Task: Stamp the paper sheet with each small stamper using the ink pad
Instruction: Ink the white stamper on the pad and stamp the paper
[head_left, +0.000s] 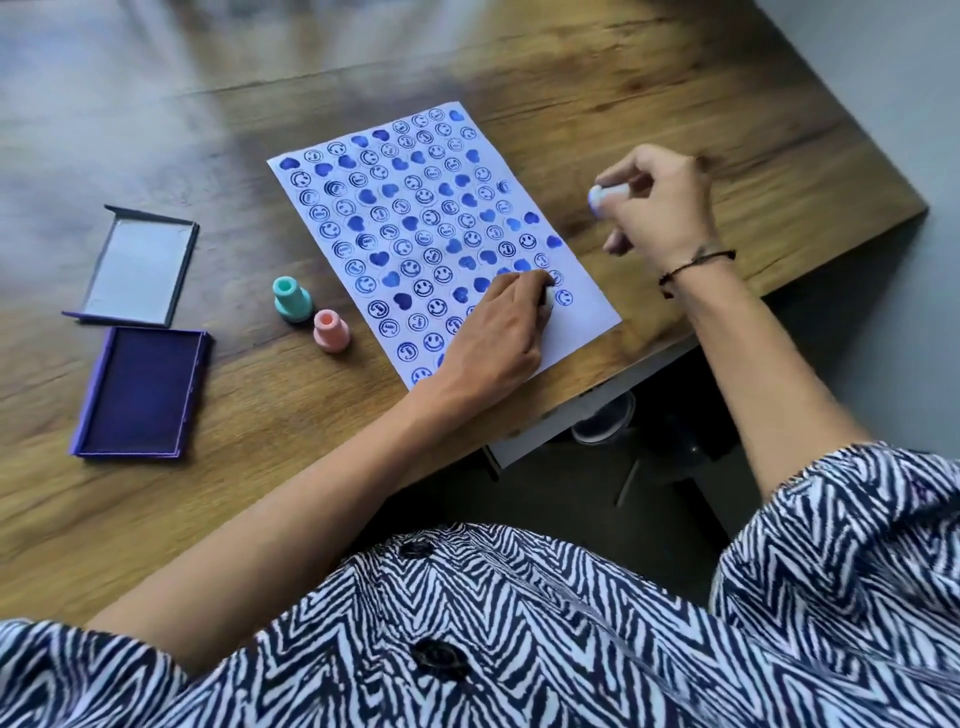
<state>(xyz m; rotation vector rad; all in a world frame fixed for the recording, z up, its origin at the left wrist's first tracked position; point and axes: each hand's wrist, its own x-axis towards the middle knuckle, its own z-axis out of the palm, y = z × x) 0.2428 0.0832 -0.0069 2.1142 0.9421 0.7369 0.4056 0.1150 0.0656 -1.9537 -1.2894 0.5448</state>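
Note:
A white paper sheet lies tilted on the wooden table, nearly covered with blue hearts and smiley stamps. My left hand rests on its lower right part, fingers curled on a small pale stamper that is mostly hidden. My right hand hovers off the sheet's right edge, shut on a small white stamper whose blue-tinged face points left. A teal stamper and a pink stamper stand upright left of the sheet. The open purple ink pad lies at the left.
The ink pad's lid lies inside-up just behind the pad. The table's front edge cuts diagonally under my forearms, with dark floor and a stool base below. My patterned shirt fills the bottom of the view.

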